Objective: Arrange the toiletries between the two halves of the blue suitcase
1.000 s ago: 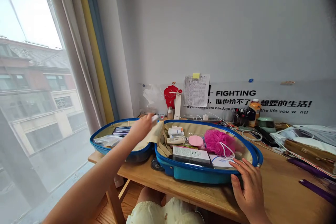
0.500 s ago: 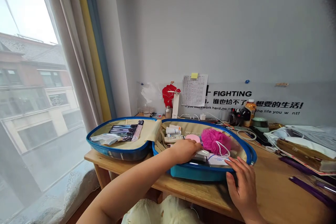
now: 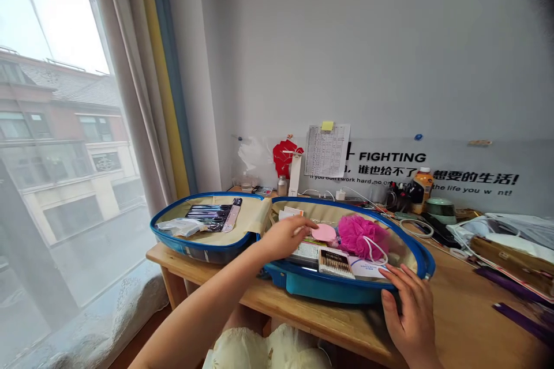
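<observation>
A blue suitcase [image 3: 333,295] lies unfolded on the desk, its two halves side by side. My left hand [image 3: 285,236] is over the right half, fingers loosely bent and apart, the fingertips close to a round pink item [image 3: 324,233]. Whether it touches that item I cannot tell. In front of it lies a pack of cotton swabs [image 3: 335,263]. A magenta bath puff [image 3: 361,236] with a white cord sits beside the pink item, above a white-and-blue package [image 3: 367,268]. My right hand [image 3: 409,305] rests open on the front right rim, fingers spread, holding nothing.
Packaged toothbrushes [image 3: 210,217] and a clear plastic bag [image 3: 182,227] lie in the left half. Behind the suitcase are an orange bottle [image 3: 421,190] and cables. A brown pouch [image 3: 511,259] lies on the desk [image 3: 459,323] at right.
My left hand has moved left and up from the front of the right half, leaving the swab pack in plain view. The right hand stays on the rim. The view has shifted slightly.
</observation>
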Tool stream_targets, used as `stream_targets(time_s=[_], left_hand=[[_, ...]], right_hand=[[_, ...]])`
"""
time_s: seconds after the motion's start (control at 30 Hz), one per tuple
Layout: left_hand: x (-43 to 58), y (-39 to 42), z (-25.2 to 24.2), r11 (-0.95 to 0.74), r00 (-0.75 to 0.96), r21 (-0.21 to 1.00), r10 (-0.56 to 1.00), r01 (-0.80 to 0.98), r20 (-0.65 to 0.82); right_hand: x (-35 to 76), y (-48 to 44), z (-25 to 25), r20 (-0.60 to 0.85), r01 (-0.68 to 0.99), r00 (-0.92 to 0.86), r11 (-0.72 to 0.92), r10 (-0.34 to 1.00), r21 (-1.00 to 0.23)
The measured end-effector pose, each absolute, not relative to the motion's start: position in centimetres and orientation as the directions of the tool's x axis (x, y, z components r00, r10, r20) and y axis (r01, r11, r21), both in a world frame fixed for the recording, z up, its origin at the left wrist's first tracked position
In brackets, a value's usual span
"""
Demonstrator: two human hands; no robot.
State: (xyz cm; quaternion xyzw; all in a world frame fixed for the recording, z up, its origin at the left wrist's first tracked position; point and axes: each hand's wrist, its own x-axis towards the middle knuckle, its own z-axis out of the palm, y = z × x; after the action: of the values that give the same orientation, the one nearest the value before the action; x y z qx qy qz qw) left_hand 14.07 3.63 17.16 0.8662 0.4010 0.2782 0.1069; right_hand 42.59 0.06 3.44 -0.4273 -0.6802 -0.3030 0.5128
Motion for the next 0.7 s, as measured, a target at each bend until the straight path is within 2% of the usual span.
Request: stream_targets(time_s=[0.1, 0.13, 0.33, 0.5, 0.7], left_hand=[[8.8, 4.4, 18.0, -0.292, 0.214, 0.223, 0.923, 0.930, 0.319], [6.8, 4.8, 18.1, -0.165, 0.109, 0.174, 0.951, 0.971, 0.291], [-3.3, 6.4, 16.7, 0.326, -0.325, 0.006, 0.941, 0.945, 0.099], [-6.6, 6.7, 15.0, 0.512, -0.516, -0.090, 0.856, 0.854, -0.025], [-8.3, 7.2, 14.4, 0.551, -0.561, -0.126, 0.825, 0.825, -0.065]], right_hand=[[42.5, 0.0, 3.5, 0.957, 0.891, -0.103, 0.452, 0.272, -0.032], [42.4, 0.0, 3.6, 0.957, 0.889, -0.101, 0.457, 0.272, -0.036], [42.1, -0.1, 3.8, 0.961, 0.879, -0.093, 0.474, 0.259, -0.043], [42.3, -0.2, 3.8, 0.958, 0.883, -0.113, 0.468, 0.265, -0.025], [42.3, -0.1, 3.8, 0.960, 0.888, -0.085, 0.457, 0.268, -0.049]])
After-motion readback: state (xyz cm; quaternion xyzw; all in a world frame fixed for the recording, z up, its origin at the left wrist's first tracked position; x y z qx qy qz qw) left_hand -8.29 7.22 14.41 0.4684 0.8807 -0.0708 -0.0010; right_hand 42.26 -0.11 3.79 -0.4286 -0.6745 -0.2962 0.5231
